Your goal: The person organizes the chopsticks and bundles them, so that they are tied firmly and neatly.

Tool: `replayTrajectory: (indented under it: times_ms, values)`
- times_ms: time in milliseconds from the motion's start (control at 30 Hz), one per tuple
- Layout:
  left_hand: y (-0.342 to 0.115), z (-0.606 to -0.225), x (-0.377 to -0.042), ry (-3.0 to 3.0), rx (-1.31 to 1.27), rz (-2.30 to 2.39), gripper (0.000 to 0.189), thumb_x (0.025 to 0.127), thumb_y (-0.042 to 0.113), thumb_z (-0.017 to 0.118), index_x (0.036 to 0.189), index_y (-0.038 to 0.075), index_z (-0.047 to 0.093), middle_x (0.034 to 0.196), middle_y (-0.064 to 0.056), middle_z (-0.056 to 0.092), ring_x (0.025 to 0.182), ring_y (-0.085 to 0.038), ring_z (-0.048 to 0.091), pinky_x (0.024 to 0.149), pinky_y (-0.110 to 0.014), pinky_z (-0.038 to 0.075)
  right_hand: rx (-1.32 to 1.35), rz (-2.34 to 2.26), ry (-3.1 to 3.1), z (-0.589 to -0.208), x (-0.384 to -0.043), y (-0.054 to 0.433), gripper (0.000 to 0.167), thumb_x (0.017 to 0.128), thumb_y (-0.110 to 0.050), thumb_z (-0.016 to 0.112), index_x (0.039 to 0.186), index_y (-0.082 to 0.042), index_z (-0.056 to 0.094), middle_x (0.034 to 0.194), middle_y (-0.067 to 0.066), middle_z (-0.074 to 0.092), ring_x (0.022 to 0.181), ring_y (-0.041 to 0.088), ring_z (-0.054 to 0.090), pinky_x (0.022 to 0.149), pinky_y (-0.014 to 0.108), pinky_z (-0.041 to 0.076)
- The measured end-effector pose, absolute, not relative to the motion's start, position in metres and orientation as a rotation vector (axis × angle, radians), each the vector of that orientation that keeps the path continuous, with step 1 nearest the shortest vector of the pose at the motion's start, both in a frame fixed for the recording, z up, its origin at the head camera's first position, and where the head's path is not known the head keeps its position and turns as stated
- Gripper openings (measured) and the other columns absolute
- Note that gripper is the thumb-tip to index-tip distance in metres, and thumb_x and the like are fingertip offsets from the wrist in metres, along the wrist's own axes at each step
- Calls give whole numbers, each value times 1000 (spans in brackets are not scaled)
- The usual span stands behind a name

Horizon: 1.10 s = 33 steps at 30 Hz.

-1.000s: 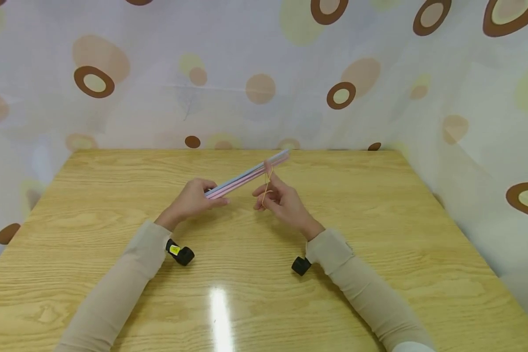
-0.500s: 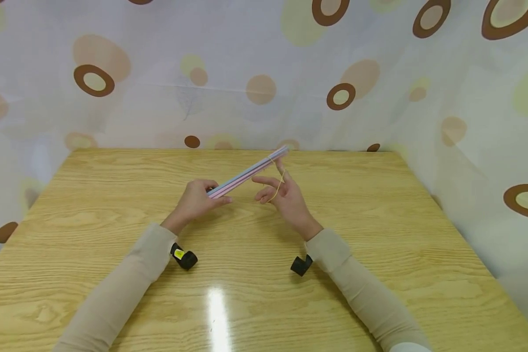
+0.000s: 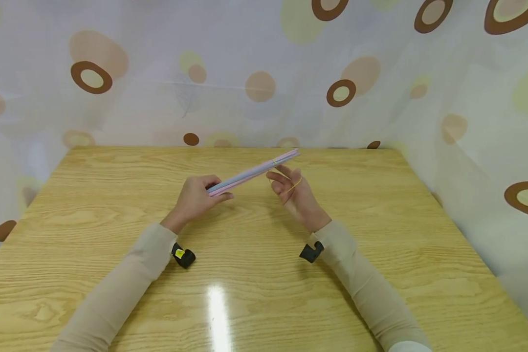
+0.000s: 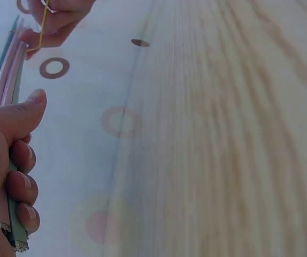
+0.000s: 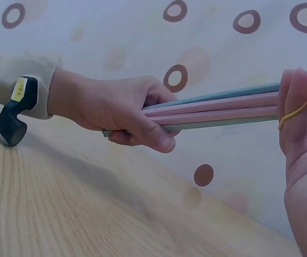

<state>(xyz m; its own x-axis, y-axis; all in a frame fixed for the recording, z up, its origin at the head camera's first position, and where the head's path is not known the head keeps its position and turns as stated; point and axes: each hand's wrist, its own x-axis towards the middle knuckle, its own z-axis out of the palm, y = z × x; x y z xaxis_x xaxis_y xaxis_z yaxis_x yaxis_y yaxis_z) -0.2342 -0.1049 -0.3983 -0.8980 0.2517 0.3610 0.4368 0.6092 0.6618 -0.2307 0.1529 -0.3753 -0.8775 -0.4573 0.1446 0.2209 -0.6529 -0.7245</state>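
Note:
My left hand grips the lower end of a bundle of long, thin sticks, pale pink and blue-green, slanting up to the right. In the left wrist view the fingers wrap round the sticks, whose near ends stick out below the fist. Close to the bundle's upper end is my right hand, with a thin yellow rubber band stretched over its curled fingers and thumb. Part of the band crosses the sticks near their far end. In the right wrist view the band loops over a digit beside the sticks.
Below both hands lies a wood-grain table. A pale cloth backdrop with brown and beige circles rises behind the table and at its sides. Black wrist cameras sit on both cuffs.
My right hand has shifted slightly right and turned, its fingers now under the bundle's upper end. The rubber band now crosses the sticks. The bundle has rolled, showing more blue; my left hand stays nearly still.

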Motion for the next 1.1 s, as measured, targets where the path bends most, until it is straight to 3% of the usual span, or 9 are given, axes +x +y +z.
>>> replayTrajectory:
  times_ms: [133,233,367,433,567,700,800,967,1100]
  values:
    - [-108,-396,-232,-2494,-704,-899,27,73,29,84,83,7,73,68,-4,68,51,-13,50,50,-25,38,-590,-2471,872,-381,-234,163,64,88,-57,50,118,-2,66,100,6,65,70,8,53,55,9,42]
    - [-112,-394,-230,-2401,-786,-721,25,72,27,85,82,7,73,66,-4,68,48,-12,49,48,-27,38,-573,-2428,788,-383,-236,169,78,90,-65,36,120,1,65,98,10,65,67,9,50,50,11,38]
    - [-116,-392,-230,-2288,-849,-606,23,72,23,85,80,6,71,65,-5,68,46,-12,49,45,-28,40,-558,-2372,746,-381,-238,174,91,89,-70,20,120,3,63,101,14,65,67,13,52,47,13,34]
    - [-118,-391,-230,-2239,-872,-568,21,73,21,84,80,6,71,67,-6,70,46,-13,52,45,-29,42,-571,-2339,731,-380,-239,176,91,89,-70,20,122,4,62,103,16,63,70,15,55,48,13,35]
    - [-121,-388,-230,-2193,-886,-447,18,75,15,83,83,6,70,70,-6,71,48,-15,58,43,-29,44,-591,-2308,842,-381,-242,177,75,88,-63,44,118,2,66,104,14,63,77,18,58,60,16,45]
    - [-123,-386,-229,-2203,-879,-355,17,74,11,82,84,6,70,71,-7,72,48,-16,60,43,-29,45,-659,-2253,1163,-385,-245,174,54,85,-53,59,114,-9,71,91,5,66,69,10,56,58,14,43]
    - [-122,-387,-229,-2210,-874,-335,17,74,12,83,84,6,70,72,-7,72,49,-17,61,43,-29,45,-670,-2230,1331,-385,-244,174,43,86,-46,61,113,-14,71,85,1,65,65,7,55,52,14,38]
    - [-119,-387,-231,-2208,-885,-381,20,73,17,84,82,6,69,69,-7,71,47,-16,58,43,-30,44,-630,-2237,1497,-384,-240,172,24,91,-28,63,110,-13,62,85,0,60,64,8,52,54,16,38]
    - [-117,-388,-231,-2272,-888,-431,25,72,23,85,78,7,67,63,-4,67,45,-13,48,44,-30,42,-539,-2220,1617,-383,-240,172,11,99,-6,51,104,-13,44,81,-1,56,64,8,49,56,18,38]
